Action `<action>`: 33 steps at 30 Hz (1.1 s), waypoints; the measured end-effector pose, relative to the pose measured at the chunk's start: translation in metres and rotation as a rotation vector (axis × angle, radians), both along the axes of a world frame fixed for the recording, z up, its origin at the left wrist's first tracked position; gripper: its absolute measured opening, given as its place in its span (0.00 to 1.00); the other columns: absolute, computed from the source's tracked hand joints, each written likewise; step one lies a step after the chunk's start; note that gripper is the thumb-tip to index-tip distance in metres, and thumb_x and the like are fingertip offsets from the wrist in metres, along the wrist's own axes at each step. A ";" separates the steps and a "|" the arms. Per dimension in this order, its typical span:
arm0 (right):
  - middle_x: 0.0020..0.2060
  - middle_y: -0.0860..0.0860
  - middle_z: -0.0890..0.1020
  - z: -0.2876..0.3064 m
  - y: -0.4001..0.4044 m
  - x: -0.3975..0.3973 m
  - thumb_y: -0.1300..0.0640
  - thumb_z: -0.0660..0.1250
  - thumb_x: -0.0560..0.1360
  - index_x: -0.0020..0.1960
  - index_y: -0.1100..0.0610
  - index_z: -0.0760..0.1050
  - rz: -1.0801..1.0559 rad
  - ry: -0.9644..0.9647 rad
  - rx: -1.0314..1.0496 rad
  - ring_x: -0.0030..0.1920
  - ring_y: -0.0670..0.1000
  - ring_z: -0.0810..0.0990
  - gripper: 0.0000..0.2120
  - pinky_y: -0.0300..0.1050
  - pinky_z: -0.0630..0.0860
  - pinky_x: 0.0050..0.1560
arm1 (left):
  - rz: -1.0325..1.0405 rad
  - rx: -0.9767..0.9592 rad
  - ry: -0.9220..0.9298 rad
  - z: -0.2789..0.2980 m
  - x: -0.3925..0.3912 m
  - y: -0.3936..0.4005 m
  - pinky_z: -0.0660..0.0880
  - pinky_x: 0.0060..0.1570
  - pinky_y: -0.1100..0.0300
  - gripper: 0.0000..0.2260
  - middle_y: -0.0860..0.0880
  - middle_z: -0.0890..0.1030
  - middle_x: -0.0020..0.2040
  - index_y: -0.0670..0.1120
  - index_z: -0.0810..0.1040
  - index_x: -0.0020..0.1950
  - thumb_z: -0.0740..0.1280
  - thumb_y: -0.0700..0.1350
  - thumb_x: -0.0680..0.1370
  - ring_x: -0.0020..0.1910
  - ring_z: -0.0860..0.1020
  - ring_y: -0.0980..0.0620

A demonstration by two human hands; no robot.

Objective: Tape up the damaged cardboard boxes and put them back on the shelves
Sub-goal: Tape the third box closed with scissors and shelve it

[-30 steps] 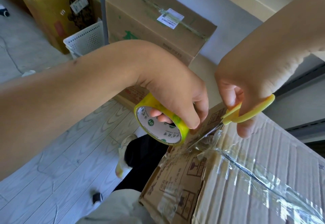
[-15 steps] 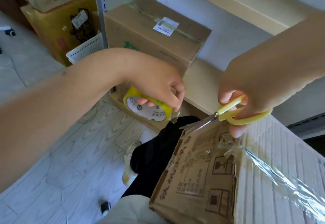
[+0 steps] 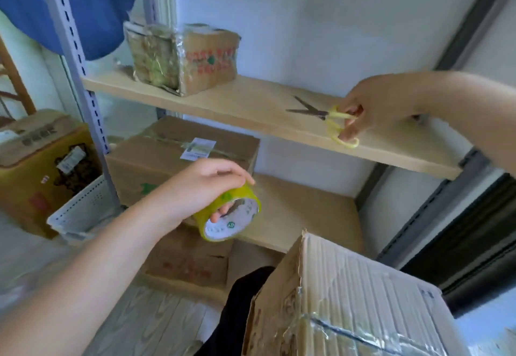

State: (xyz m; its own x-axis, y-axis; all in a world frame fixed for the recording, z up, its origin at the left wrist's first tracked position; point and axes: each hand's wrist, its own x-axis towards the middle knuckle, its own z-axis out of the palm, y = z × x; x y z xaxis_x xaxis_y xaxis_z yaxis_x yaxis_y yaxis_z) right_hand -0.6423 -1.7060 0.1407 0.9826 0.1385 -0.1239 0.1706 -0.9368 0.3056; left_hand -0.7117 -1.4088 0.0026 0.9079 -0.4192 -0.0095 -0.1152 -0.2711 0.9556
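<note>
Gripping a yellow roll of clear packing tape (image 3: 230,214) with the left hand (image 3: 195,191), fingers (image 3: 223,210) hooked through the core and thumb curled over the outer rim, roll hanging in the air out in front of the lower shelf (image 3: 301,210). Pinching the yellow handles of the scissors (image 3: 325,117) with the right hand (image 3: 374,104), fingertips (image 3: 347,132) curled round the loops; blades lying spread on the upper shelf (image 3: 251,101), pointing away from those fingers toward the left. Sitting below and nearest, well under the right fingers: the taped cardboard box (image 3: 357,300), clear tape running across its ribbed top and down the printed side, its upper corner torn. Standing beyond the left fingers on the lower shelf: a sealed brown box (image 3: 167,160) with a white label. Resting farther left along the upper shelf from the scissors' tips: a small tape-wrapped box (image 3: 195,59) with red print. Sitting left of the rack's upright: a white perforated basket (image 3: 81,213) and a yellow carton (image 3: 33,165).
</note>
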 end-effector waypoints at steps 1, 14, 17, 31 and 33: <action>0.31 0.47 0.75 0.005 -0.010 0.004 0.37 0.74 0.66 0.33 0.50 0.71 -0.012 -0.072 -0.002 0.34 0.50 0.74 0.20 0.43 0.67 0.33 | 0.017 -0.043 0.008 0.003 0.003 -0.010 0.71 0.24 0.62 0.10 0.47 0.75 0.27 0.51 0.85 0.49 0.63 0.43 0.81 0.26 0.73 0.51; 0.39 0.53 0.76 -0.071 -0.057 0.032 0.52 0.65 0.78 0.47 0.58 0.76 -0.316 -0.452 0.335 0.42 0.57 0.77 0.08 0.45 0.71 0.37 | 0.106 -0.411 0.143 0.015 0.034 -0.102 0.70 0.27 0.64 0.10 0.43 0.76 0.28 0.43 0.84 0.52 0.62 0.43 0.81 0.23 0.72 0.48; 0.29 0.56 0.75 -0.069 -0.034 0.012 0.41 0.63 0.75 0.35 0.59 0.74 -0.193 -0.621 0.571 0.32 0.57 0.74 0.22 0.43 0.66 0.26 | 0.096 -0.514 0.202 0.012 0.039 -0.111 0.72 0.29 0.62 0.11 0.41 0.77 0.31 0.42 0.82 0.56 0.60 0.42 0.81 0.25 0.73 0.47; 0.31 0.43 0.82 -0.080 0.018 0.003 0.58 0.74 0.70 0.36 0.51 0.84 0.006 -0.450 0.845 0.33 0.41 0.78 0.05 0.25 0.69 0.35 | 0.116 -0.421 0.192 -0.005 0.060 -0.130 0.77 0.37 0.60 0.15 0.47 0.82 0.38 0.53 0.67 0.68 0.61 0.41 0.83 0.31 0.78 0.50; 0.33 0.44 0.84 -0.077 0.018 0.012 0.60 0.73 0.69 0.36 0.52 0.85 0.035 -0.504 0.816 0.35 0.43 0.79 0.05 0.25 0.69 0.36 | 0.147 -0.284 0.184 -0.015 0.065 -0.137 0.76 0.41 0.58 0.15 0.49 0.81 0.36 0.48 0.66 0.70 0.61 0.44 0.84 0.32 0.78 0.51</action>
